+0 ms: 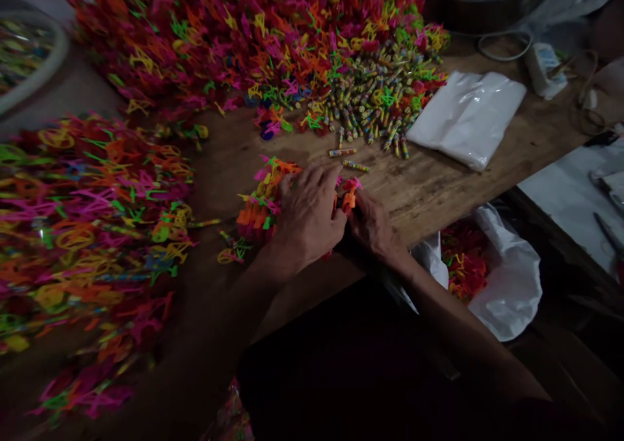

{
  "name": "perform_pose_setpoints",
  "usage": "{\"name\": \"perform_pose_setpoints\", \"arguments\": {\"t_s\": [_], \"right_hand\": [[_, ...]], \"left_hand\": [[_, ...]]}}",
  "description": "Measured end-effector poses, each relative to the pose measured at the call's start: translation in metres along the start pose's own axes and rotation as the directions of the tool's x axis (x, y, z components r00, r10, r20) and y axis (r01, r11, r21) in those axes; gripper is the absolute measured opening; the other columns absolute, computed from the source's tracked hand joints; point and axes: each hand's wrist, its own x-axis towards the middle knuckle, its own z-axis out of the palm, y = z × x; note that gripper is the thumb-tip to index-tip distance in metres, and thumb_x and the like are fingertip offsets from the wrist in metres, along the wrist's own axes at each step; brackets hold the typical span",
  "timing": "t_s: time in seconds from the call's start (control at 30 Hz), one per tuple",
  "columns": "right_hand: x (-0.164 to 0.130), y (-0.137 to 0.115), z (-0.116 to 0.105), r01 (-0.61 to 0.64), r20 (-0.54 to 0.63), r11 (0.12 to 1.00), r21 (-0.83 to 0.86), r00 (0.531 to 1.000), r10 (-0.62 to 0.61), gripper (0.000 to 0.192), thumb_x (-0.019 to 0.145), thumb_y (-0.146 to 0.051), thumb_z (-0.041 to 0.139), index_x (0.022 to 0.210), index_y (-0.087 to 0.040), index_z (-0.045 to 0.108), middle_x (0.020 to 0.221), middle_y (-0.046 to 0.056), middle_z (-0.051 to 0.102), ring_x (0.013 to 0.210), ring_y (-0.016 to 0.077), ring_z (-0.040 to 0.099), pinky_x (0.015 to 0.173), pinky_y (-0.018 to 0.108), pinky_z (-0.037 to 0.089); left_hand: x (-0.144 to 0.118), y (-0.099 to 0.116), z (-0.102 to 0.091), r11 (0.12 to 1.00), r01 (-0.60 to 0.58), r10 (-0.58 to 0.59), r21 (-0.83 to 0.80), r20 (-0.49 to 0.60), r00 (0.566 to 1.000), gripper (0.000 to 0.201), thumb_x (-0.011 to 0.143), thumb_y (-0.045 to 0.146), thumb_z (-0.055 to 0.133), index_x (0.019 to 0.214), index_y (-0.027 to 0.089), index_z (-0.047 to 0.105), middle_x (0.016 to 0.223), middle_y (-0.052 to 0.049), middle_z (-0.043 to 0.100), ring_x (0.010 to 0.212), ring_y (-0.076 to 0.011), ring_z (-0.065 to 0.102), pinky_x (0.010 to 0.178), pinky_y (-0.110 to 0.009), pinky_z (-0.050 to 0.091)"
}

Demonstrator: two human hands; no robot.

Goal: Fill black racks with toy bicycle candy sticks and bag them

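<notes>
Near the front edge of the wooden table, my left hand (pixel 312 210) curls palm-down over a bunch of small bright plastic pieces (pixel 260 210), orange, pink, yellow and green. Close against it, my right hand (pixel 373 226) has its fingers bent around orange and pink plastic pieces (pixel 349 194) between the two hands. The fingertips of both hands are partly hidden. Just beyond them lie two small patterned tubes (pixel 342 152). A few loose pieces (pixel 234 249) rest left of my left wrist.
A large heap of plastic pieces (pixel 234 38) covers the back, with a pile of patterned tubes (pixel 375 100) beside it. Another heap (pixel 92 214) spreads left, below a tub (pixel 61 51). White plastic bags (pixel 468 116) lie right. An open white sack (pixel 511 291) hangs below the edge.
</notes>
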Motion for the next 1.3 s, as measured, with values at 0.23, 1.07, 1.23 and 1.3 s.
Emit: {"name": "perform_pose_setpoints", "arguments": {"t_s": [0.23,1.07,1.23,1.3], "right_hand": [[0.008,-0.015,-0.001,-0.124,0.146,0.974,-0.189,0.977,0.153,0.019,0.094,-0.018,0.045,0.107,-0.019,0.059,0.113,0.011,0.067,0.099,0.0224,0.062,0.087,0.036,0.055],[-0.011,-0.016,0.001,-0.098,0.067,0.966,-0.239,0.991,0.117,0.027,0.102,-0.022,0.04,0.122,-0.022,0.058,0.115,0.012,0.064,0.108,0.0261,0.058,0.095,0.042,0.051],[-0.041,-0.044,-0.004,-0.122,0.028,0.93,-0.347,0.99,0.141,0.023,0.103,-0.027,0.045,0.104,-0.02,0.067,0.104,0.012,0.068,0.099,0.0275,0.056,0.093,0.047,0.042],[-0.044,-0.051,0.0,-0.087,0.097,0.921,-0.379,0.986,0.133,0.02,0.1,-0.028,0.05,0.106,-0.019,0.068,0.104,0.011,0.069,0.099,0.0274,0.054,0.092,0.047,0.038]], "left_hand": [[0.006,-0.01,-0.008,0.994,0.024,-0.019,-0.107,0.042,0.999,0.071,0.078,0.011,0.059,0.148,0.018,0.048,0.149,-0.014,0.057,0.145,-0.0362,0.046,0.124,-0.061,0.029],[0.038,-0.022,-0.001,0.989,-0.13,0.142,-0.074,0.181,0.973,0.043,0.099,0.031,0.045,0.139,0.025,0.059,0.15,-0.004,0.059,0.14,-0.0311,0.048,0.119,-0.054,0.029],[0.041,-0.027,0.0,0.979,-0.138,0.157,-0.147,0.129,0.979,0.041,0.103,0.04,0.041,0.137,0.029,0.06,0.139,0.0,0.067,0.132,-0.0261,0.054,0.119,-0.049,0.03],[0.041,-0.029,-0.001,0.965,-0.133,0.167,-0.228,0.14,0.976,0.043,0.103,0.045,0.04,0.135,0.026,0.062,0.138,-0.002,0.068,0.133,-0.028,0.055,0.119,-0.05,0.029]]}}
